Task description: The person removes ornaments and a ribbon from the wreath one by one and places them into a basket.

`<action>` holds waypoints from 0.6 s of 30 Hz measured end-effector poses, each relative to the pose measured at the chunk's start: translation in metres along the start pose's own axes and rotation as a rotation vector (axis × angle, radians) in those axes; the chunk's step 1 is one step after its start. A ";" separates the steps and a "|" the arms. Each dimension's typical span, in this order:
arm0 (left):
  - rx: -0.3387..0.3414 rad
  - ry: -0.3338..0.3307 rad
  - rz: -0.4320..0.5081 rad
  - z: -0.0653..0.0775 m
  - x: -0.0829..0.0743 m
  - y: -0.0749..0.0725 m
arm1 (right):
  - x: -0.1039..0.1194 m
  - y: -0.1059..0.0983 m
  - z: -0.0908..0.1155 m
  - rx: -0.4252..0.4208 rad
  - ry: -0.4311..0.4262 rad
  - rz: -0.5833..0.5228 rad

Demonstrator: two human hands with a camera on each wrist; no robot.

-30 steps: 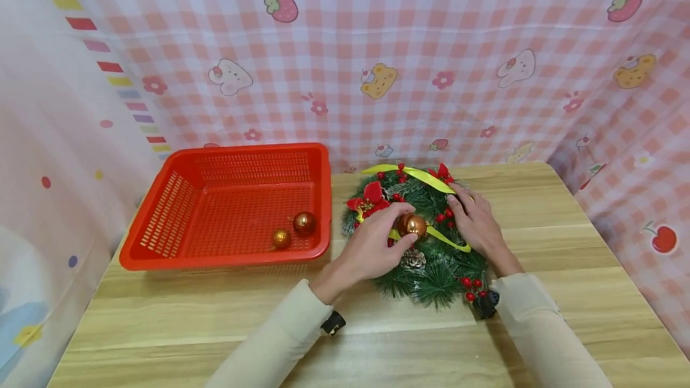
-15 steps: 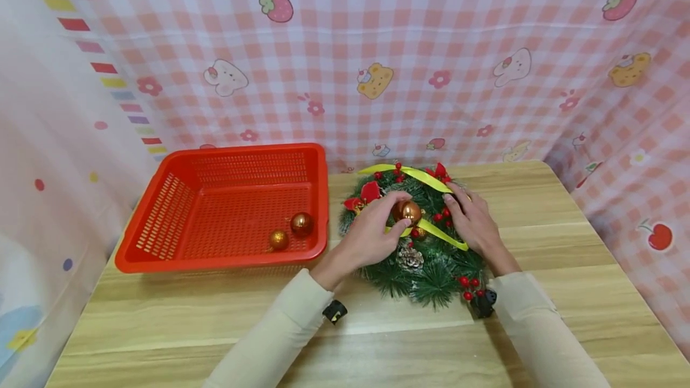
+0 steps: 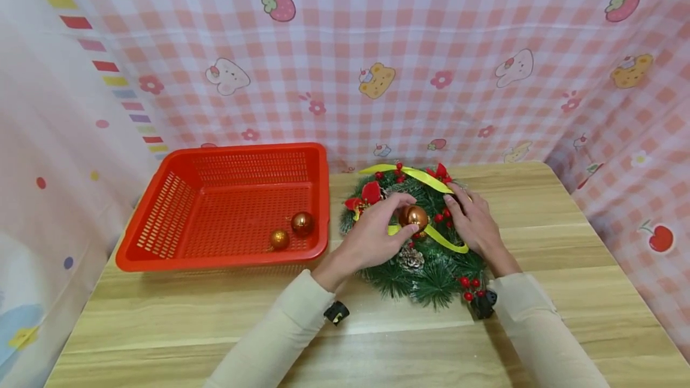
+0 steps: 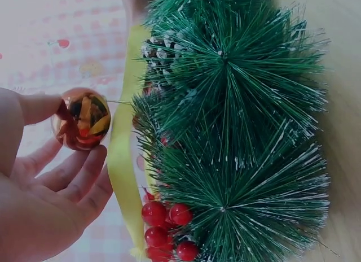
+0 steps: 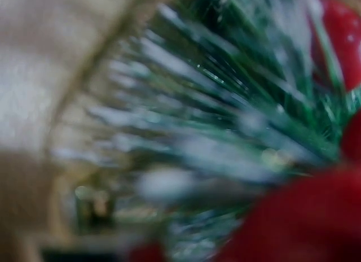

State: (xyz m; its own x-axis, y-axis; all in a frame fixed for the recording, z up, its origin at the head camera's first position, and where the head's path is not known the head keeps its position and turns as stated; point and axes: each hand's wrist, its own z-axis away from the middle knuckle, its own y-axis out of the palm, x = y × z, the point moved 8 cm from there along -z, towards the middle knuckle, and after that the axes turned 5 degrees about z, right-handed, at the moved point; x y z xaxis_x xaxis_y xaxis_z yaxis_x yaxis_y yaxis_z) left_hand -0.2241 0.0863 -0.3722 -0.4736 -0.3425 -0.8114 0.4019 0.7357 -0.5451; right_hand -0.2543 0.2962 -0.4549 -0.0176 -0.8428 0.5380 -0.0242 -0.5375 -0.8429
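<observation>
A shiny copper-coloured Christmas ball [image 3: 416, 218] is pinched between the thumb and fingers of my left hand [image 3: 373, 236], just above the wreath. In the left wrist view a thin string runs from the ball [image 4: 82, 119] toward the greenery. The green wreath [image 3: 433, 280] lies on the table, trimmed with red berries, red flowers and pinecones. A yellow ribbon [image 3: 423, 177] trails across it. My right hand [image 3: 475, 224] rests on the wreath's right side, by the ribbon; its fingertips are partly hidden. Only blurred needles and berries [image 5: 304, 222] fill the right wrist view.
To the left stands a red plastic basket [image 3: 178, 264] with slotted walls. Inside it lie a shiny brown ball [image 3: 302, 223] and a smaller gold glitter ball [image 3: 279, 239]. A pink checked curtain [image 3: 334, 76] hangs behind the wooden table [image 3: 215, 310].
Within the last second my left hand has shifted the ball slightly away from me, then a little to the right. My right hand has stayed on the wreath.
</observation>
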 end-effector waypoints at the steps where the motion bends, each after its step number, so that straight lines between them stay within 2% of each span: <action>1: 0.000 -0.003 0.000 0.001 0.000 0.000 | 0.000 0.000 0.000 0.001 0.001 0.002; 8: -0.021 -0.023 0.029 0.001 -0.004 -0.004 | -0.001 0.000 -0.001 -0.006 0.006 0.007; 18: 0.053 -0.135 0.116 0.009 0.004 0.002 | -0.002 0.000 -0.001 -0.020 -0.004 0.012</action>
State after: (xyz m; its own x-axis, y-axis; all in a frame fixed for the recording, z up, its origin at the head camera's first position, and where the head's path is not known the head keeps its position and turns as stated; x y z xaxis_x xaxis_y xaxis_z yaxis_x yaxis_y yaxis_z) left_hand -0.2186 0.0811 -0.3779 -0.3134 -0.3355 -0.8884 0.4903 0.7440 -0.4540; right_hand -0.2556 0.2977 -0.4562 -0.0137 -0.8494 0.5275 -0.0441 -0.5265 -0.8490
